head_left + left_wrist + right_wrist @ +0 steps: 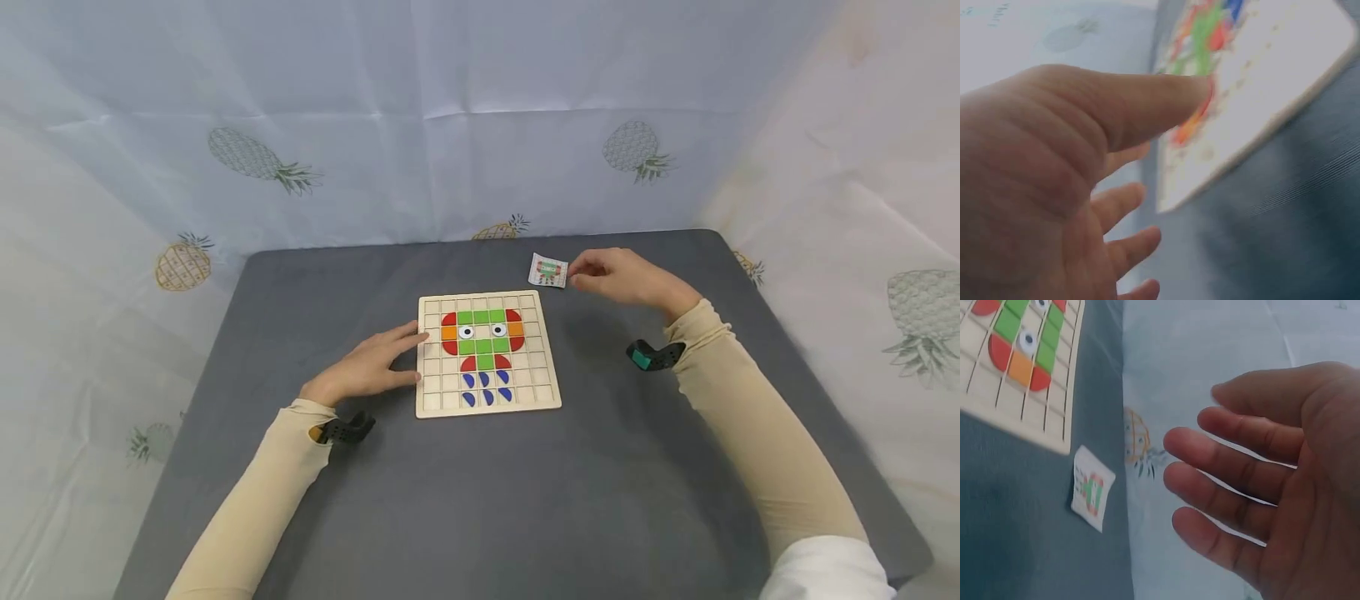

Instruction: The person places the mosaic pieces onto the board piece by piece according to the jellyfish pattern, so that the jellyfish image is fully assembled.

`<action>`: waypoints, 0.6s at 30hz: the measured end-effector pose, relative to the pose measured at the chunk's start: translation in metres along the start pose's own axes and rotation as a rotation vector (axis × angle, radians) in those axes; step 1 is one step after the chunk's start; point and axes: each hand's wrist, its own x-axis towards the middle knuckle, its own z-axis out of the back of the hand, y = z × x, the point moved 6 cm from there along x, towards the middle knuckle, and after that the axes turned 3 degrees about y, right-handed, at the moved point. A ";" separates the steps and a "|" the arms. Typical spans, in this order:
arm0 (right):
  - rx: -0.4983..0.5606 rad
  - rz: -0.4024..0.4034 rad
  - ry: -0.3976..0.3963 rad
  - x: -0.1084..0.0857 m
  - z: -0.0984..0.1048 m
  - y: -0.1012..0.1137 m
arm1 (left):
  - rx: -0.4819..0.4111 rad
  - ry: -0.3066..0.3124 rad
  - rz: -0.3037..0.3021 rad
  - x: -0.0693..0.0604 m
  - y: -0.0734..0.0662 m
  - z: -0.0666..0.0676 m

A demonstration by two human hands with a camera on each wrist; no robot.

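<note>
A square wooden grid board (536, 367) lies on the grey table, bearing a figure of green, red and orange tiles, two eye tiles (467, 332) and several blue half-round pieces (485, 379). My left hand (371, 362) is at the board's left edge with fingers spread; whether it touches the board I cannot tell. In the left wrist view, its thumb overlaps the blurred board. Beyond the board's top right corner is a small printed card (548, 271) picturing a similar figure. Just right of that card, my right hand (626, 277) hovers with loosely bent fingers, holding nothing.
The grey table (480, 500) stretches around the board. White cloth (450, 167) with pineapple prints hangs behind it and along both sides. A dark band (656, 356) is on the right wrist and another (347, 428) on the left.
</note>
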 end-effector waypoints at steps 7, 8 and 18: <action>-0.004 -0.055 -0.044 0.029 0.036 -0.013 | 0.076 -0.060 0.074 0.016 -0.004 0.118; 0.000 -0.062 -0.062 0.034 0.044 -0.013 | 0.122 -0.074 0.093 0.022 -0.007 0.138; -0.201 -0.102 -0.477 0.074 0.090 -0.016 | 0.261 -0.303 0.348 0.056 0.000 0.250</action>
